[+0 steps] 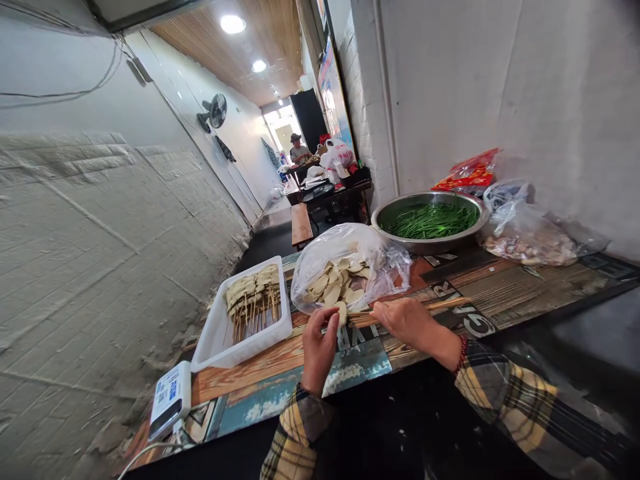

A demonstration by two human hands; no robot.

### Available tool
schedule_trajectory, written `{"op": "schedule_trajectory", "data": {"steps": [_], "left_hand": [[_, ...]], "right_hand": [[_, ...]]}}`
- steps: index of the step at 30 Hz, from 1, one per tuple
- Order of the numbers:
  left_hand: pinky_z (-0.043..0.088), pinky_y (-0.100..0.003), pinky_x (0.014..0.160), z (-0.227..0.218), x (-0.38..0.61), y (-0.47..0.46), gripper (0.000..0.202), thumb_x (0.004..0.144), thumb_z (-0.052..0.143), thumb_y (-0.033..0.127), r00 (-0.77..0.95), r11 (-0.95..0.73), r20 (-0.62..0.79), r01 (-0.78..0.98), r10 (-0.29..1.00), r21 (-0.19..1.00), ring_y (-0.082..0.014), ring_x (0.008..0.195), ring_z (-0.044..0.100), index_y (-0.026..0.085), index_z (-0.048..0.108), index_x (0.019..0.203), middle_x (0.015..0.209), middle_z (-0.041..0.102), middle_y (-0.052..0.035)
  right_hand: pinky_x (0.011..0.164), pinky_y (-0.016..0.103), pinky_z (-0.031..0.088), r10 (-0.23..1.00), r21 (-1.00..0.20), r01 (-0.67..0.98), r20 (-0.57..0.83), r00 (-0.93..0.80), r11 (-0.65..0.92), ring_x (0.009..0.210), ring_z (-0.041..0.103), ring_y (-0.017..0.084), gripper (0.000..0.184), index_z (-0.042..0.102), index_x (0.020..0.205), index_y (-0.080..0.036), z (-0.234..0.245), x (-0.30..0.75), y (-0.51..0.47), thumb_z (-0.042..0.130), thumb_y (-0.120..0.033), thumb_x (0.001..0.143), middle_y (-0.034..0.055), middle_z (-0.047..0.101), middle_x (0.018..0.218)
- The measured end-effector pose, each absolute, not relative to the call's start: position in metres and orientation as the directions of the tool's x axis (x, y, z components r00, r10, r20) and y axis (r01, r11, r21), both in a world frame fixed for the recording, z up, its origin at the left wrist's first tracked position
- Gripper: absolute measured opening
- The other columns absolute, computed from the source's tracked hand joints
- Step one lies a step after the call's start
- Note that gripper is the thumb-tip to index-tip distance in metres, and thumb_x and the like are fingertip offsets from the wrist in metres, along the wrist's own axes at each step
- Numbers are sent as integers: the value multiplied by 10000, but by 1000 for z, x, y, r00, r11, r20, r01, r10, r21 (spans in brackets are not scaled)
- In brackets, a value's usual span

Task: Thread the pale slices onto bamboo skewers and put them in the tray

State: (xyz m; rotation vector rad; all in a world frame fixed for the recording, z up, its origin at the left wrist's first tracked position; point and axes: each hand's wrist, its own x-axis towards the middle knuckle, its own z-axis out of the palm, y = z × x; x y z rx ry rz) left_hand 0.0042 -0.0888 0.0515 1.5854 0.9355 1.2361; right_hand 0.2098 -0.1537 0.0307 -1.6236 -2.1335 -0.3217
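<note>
My left hand (321, 347) pinches a pale oval slice (343, 313) of food between thumb and fingers, just in front of an open clear plastic bag (385, 263). My right hand (413, 325) is closed round thin bamboo skewers (440, 305). They stick out on both sides of the fist, one end pointing toward the slice. Inside the bag lies a heap of similar loose slices (333, 283). Left of it, a white plastic tray (210, 343) contains several skewers threaded with slices (254, 293), sticks toward me. How many skewers my right hand holds is unclear.
A steel basin (430, 243) of long green vegetables (433, 220) stands behind the bag. To its right are a knotted plastic bag (530, 240) and a red packet (467, 173). A white scale (170, 400) with a cable sits at the left corner. Far back, a person (300, 150) sits at another table.
</note>
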Motion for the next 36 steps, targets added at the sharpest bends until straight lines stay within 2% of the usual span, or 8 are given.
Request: {"op": "schedule_trajectory", "data": {"steps": [7, 11, 15, 20, 24, 27, 33, 36], "left_hand": [[397, -337, 784, 52, 2, -97, 72, 782, 666, 268, 416, -619, 491, 265, 765, 739, -228, 824, 556, 245, 712, 731, 798, 635, -59], [388, -346, 771, 49, -6, -100, 157, 871, 542, 212, 585, -793, 535, 434, 609, 428, -214, 814, 533, 228, 660, 769, 826, 623, -61], [380, -346, 737, 43, -11, -106, 182, 902, 458, 141, 675, -836, 526, 528, 518, 146, -211, 791, 490, 200, 591, 794, 816, 594, -58], [369, -346, 694, 41, -17, -111, 197, 899, 440, 102, 680, -826, 541, 561, 496, 51, -208, 748, 460, 200, 550, 767, 773, 571, -55], [365, -338, 690, 42, -28, -114, 218, 909, 416, 118, 676, -839, 563, 541, 475, 58, -198, 727, 458, 204, 543, 755, 749, 561, -48], [365, -330, 683, 40, -36, -115, 242, 922, 388, 144, 638, -835, 581, 531, 506, 145, -192, 712, 459, 211, 535, 742, 727, 551, -42], [377, -294, 633, 35, -68, -105, 294, 927, 392, 266, 482, -685, 489, 463, 727, 562, -183, 677, 476, 214, 520, 667, 713, 545, -37], [401, -292, 663, 31, -94, -97, 250, 846, 553, 368, 342, -567, 462, 350, 818, 746, -201, 695, 509, 227, 558, 639, 677, 564, -38]], "right_hand": [[513, 290, 234, 847, -19, 944, 448, -287, 330, 571, 601, 153, 318, 589, 792, -173, 30, 203, -157, 390, -295, 1008, 53, 660, 664], [512, 282, 239, 857, 8, 936, 401, -325, 352, 574, 602, 149, 322, 590, 802, -178, 27, 204, -159, 376, -294, 1014, 44, 671, 683], [506, 285, 226, 854, 21, 924, 375, -362, 383, 567, 611, 150, 343, 587, 805, -175, 26, 203, -161, 356, -309, 1020, 42, 676, 681], [504, 281, 229, 838, -2, 910, 391, -380, 414, 561, 609, 146, 415, 580, 773, -181, 23, 198, -161, 303, -345, 1035, 35, 664, 659], [509, 274, 246, 829, 5, 898, 383, -409, 441, 577, 614, 147, 462, 584, 768, -179, 22, 195, -161, 263, -368, 1042, 41, 663, 665], [515, 271, 258, 831, 2, 893, 366, -419, 450, 582, 618, 145, 472, 587, 762, -182, 24, 194, -161, 261, -375, 1042, 35, 666, 669], [526, 279, 289, 844, 53, 918, 374, -384, 394, 599, 630, 158, 440, 595, 760, -188, 21, 210, -160, 295, -361, 1033, 29, 666, 682], [545, 275, 328, 862, 51, 942, 388, -326, 333, 634, 646, 167, 412, 598, 757, -194, 15, 230, -158, 332, -366, 1021, 28, 668, 692]]}}
